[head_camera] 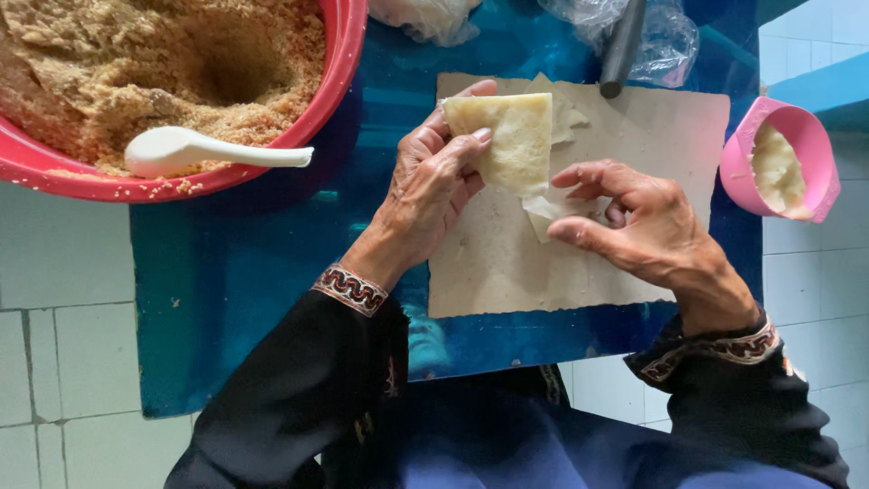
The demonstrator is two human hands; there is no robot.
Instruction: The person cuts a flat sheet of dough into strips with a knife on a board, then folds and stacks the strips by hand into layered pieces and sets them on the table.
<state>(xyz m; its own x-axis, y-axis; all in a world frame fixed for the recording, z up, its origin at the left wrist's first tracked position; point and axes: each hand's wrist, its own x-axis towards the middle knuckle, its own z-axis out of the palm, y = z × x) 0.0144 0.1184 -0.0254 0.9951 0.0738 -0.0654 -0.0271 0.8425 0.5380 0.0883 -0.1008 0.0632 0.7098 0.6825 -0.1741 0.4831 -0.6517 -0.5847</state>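
Folding looks underway mid-frame: left hand pinches the filled wrapper, right hand fingers loosely curled on its loose tail, seemingly needing tucking.

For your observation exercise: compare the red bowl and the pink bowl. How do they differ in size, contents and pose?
The red bowl is far larger than the pink bowl. The red bowl holds brown crumbly filling and a white spoon; the pink bowl holds pale paste and no spoon. The red bowl sits flat, while the pink bowl looks tipped toward the hands. Both look like plastic.
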